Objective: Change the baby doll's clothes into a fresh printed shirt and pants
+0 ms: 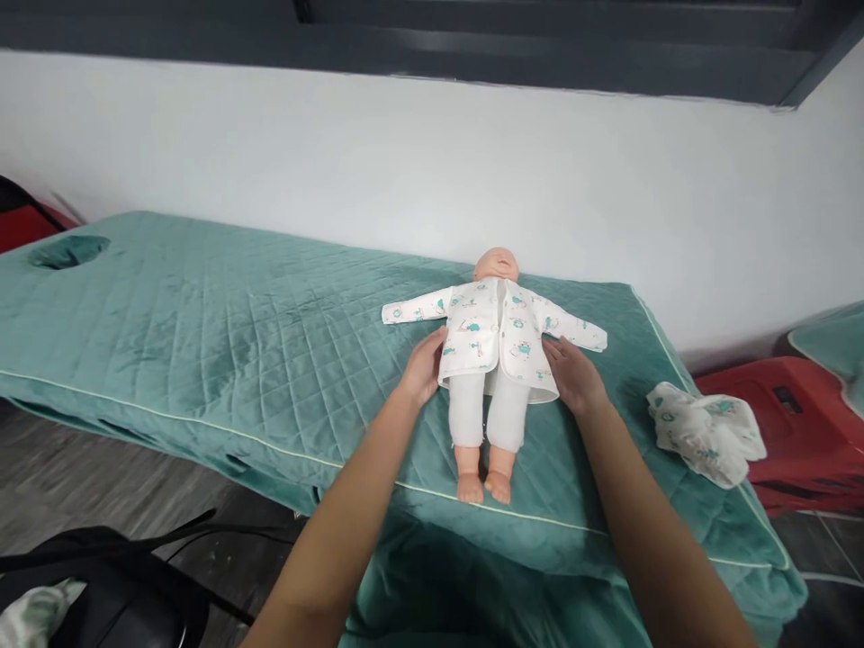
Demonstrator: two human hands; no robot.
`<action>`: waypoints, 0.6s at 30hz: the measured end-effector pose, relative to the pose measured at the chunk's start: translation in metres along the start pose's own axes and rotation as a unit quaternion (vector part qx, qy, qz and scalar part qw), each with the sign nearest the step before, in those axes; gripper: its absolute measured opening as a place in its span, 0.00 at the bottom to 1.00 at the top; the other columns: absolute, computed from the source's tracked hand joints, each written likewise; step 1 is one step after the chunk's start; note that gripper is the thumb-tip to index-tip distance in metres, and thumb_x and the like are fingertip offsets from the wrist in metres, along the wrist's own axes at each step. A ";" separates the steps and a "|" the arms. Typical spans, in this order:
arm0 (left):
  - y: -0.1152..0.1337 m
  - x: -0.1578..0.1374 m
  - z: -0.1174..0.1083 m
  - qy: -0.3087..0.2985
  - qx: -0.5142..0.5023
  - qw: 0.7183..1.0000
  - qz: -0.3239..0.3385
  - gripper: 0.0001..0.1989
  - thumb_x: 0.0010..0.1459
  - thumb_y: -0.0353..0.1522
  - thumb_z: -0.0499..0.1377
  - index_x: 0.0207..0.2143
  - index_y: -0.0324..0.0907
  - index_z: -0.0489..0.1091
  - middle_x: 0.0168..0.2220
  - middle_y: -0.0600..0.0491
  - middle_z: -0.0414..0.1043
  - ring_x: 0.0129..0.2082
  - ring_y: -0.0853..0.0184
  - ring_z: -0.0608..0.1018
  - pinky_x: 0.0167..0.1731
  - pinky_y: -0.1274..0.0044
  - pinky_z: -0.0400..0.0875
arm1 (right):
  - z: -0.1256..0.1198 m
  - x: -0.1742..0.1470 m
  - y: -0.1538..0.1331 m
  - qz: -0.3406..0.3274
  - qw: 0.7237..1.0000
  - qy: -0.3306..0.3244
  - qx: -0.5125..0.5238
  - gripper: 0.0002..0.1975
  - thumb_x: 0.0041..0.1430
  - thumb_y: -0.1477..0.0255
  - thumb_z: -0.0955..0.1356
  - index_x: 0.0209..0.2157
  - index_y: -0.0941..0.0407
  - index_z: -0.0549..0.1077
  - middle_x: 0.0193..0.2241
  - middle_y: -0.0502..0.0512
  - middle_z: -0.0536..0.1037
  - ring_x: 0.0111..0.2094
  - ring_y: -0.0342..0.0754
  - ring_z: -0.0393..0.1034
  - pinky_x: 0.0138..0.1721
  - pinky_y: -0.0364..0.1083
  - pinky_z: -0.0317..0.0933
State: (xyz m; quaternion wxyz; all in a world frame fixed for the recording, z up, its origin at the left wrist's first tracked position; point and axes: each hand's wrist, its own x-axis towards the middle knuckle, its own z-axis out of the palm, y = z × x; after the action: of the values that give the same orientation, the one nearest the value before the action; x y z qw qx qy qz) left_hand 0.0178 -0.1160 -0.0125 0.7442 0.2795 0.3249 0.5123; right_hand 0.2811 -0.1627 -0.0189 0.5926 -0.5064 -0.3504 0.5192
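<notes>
A baby doll (496,264) lies on its back on the green quilted bed, its head toward the wall. It wears a white baby jacket (472,328) with a green animal print. Both sleeves stretch out sideways, and the jacket's front edges meet over the chest. White cloth covers the doll's legs (508,416), leaving the feet bare. My left hand (425,364) touches the jacket's left side, fingers extended and tips partly hidden at its edge. On the opposite side, my right hand (573,371) rests with extended fingers against the jacket near the sleeve.
A crumpled white printed garment (706,432) lies at the right edge of the green bed (202,315). Beyond it stands a red plastic stool (796,405). A white wall (324,153) runs behind the bed. A black chair (114,594) stands at lower left.
</notes>
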 end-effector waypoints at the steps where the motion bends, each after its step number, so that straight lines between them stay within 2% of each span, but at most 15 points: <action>1: 0.000 0.010 0.007 -0.010 -0.026 0.999 -0.033 0.18 0.59 0.39 0.63 0.46 0.35 0.74 0.43 0.43 0.82 0.46 0.57 0.83 0.52 0.66 0.76 | 0.006 0.011 -0.002 0.003 1.000 -0.012 -0.002 0.15 0.56 0.52 0.67 0.36 0.48 0.75 0.43 0.57 0.82 0.55 0.58 0.73 0.56 0.62 0.70; 3: -0.001 0.028 0.017 -0.032 -0.070 0.993 -0.086 0.21 0.61 0.41 0.61 0.49 0.33 0.74 0.43 0.42 0.82 0.44 0.56 0.83 0.51 0.65 0.77 | 0.020 0.028 -0.004 0.004 1.000 -0.026 -0.003 0.18 0.55 0.51 0.68 0.38 0.50 0.76 0.40 0.56 0.82 0.54 0.60 0.74 0.52 0.61 0.71; 5: -0.001 0.045 0.024 -0.054 -0.093 0.988 -0.110 0.22 0.63 0.42 0.59 0.51 0.34 0.73 0.44 0.42 0.81 0.44 0.56 0.83 0.52 0.65 0.77 | 0.030 0.041 -0.004 -0.002 1.000 -0.024 0.004 0.22 0.54 0.51 0.68 0.41 0.53 0.76 0.39 0.57 0.83 0.51 0.62 0.76 0.50 0.61 0.72; 8: -0.002 0.070 0.030 -0.063 -0.092 0.989 -0.099 0.22 0.63 0.41 0.59 0.52 0.35 0.73 0.46 0.42 0.81 0.44 0.57 0.84 0.53 0.65 0.76 | 0.033 0.056 -0.004 -0.009 1.000 -0.004 0.026 0.24 0.54 0.52 0.67 0.43 0.56 0.75 0.37 0.59 0.83 0.48 0.64 0.78 0.48 0.62 0.73; 12: -0.005 0.098 0.036 -0.050 -0.080 0.991 -0.090 0.20 0.62 0.39 0.61 0.51 0.34 0.74 0.46 0.43 0.81 0.41 0.58 0.84 0.52 0.65 0.77 | 0.024 0.069 -0.010 0.013 0.997 0.024 0.073 0.20 0.55 0.56 0.66 0.42 0.55 0.75 0.38 0.59 0.84 0.48 0.64 0.78 0.49 0.64 0.72; 15: -0.006 0.105 0.038 -0.058 -0.074 0.990 -0.108 0.21 0.61 0.40 0.62 0.51 0.34 0.75 0.45 0.42 0.82 0.41 0.56 0.84 0.50 0.65 0.77 | 0.020 0.072 -0.013 0.032 0.991 0.029 0.123 0.18 0.57 0.59 0.65 0.44 0.55 0.75 0.39 0.57 0.84 0.48 0.62 0.78 0.50 0.62 0.73; 18: -0.004 0.103 0.038 -0.048 -0.058 0.990 -0.117 0.21 0.60 0.39 0.63 0.50 0.34 0.75 0.43 0.42 0.82 0.39 0.57 0.84 0.48 0.67 0.78 | 0.020 0.074 -0.010 0.037 0.980 0.040 0.191 0.16 0.57 0.67 0.66 0.46 0.55 0.76 0.37 0.53 0.85 0.46 0.59 0.79 0.50 0.60 0.74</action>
State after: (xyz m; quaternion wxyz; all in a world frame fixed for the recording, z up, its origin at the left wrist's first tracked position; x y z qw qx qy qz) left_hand 0.0765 -0.0234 -0.0117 0.8287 0.2200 0.2896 0.4254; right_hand 0.2807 -0.0859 -0.0127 0.6720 -0.4171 -0.2018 0.5777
